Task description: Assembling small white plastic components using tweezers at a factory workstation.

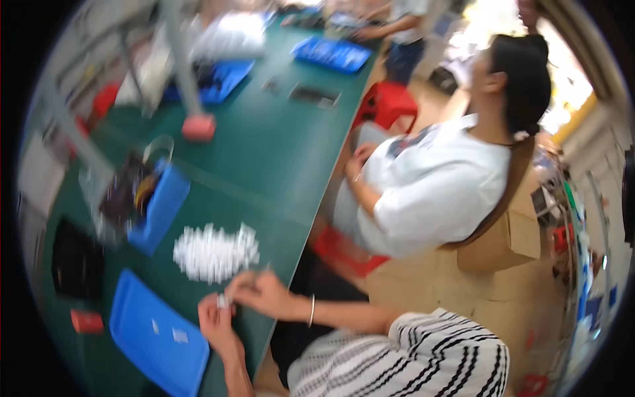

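My left hand (217, 322) pinches a small white piece (223, 301) above the green table, close to the right edge of a blue tray (142, 360). My right hand (263, 295), with a pale bracelet at its wrist, is closed beside that piece. Blur hides what its fingers hold, if anything. Just beyond both hands lies a heap of small white pieces (215, 253). A few white bits (179, 335) rest in the blue tray.
Left of the heap, a blue bin (159, 210) stands by dark bagged items (126, 192). A black item (77, 259) and red block (87, 321) lie further left. A seated person in white (436, 185) is right of the table (264, 178); a cardboard box (499, 241) stands behind.
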Demonstrator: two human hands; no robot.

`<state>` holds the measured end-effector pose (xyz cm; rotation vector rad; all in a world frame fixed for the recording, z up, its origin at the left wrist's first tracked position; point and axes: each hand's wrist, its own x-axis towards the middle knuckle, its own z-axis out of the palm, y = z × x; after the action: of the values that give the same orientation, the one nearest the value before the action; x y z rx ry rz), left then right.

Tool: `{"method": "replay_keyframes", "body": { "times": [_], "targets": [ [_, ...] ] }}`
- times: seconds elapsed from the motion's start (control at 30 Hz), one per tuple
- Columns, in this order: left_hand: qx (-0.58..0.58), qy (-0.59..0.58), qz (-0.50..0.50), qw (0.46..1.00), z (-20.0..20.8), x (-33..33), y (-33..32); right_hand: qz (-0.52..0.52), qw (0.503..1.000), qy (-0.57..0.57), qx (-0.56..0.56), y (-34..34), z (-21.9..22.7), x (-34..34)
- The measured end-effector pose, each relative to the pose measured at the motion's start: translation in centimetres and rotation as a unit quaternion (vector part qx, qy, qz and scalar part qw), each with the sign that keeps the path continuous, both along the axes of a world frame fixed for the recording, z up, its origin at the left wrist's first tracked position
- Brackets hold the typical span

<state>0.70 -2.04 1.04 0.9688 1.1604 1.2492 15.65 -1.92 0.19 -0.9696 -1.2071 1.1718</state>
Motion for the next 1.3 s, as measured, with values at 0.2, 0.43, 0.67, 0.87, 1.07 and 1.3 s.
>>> {"method": "replay_keyframes", "body": {
  "times": [0.2, 0.43, 0.67, 0.87, 1.07, 1.3],
  "targets": [
    [-0.018, -0.052, -0.067, 0.996, -1.4, 0.6, 2.0, -0.066, 0.997, 0.039, -0.005, 0.7, 0.6, 0.9],
    [-0.043, -0.090, -0.054, 0.994, -0.8, -1.6, 1.1, -0.039, 0.994, 0.056, 0.089, 0.1, -1.3, -0.9],
    [-0.012, -0.035, -0.093, 0.995, -1.0, -1.7, 0.7, -0.035, 0.996, 0.029, 0.071, -0.1, -1.3, -1.0],
    [0.008, -0.020, -0.099, 0.995, -1.3, -1.3, 1.1, -0.076, 0.994, -0.024, 0.078, 0.1, -1.4, -0.6],
    [-0.019, -0.042, -0.092, 0.995, -1.0, -1.0, 1.1, -0.080, 0.994, 0.015, 0.079, 0.3, -1.1, -0.6],
    [0.006, -0.027, -0.095, 0.995, -1.3, -1.1, 1.1, -0.074, 0.995, 0.011, 0.067, 0.4, -1.1, -0.8]
  ]
}}
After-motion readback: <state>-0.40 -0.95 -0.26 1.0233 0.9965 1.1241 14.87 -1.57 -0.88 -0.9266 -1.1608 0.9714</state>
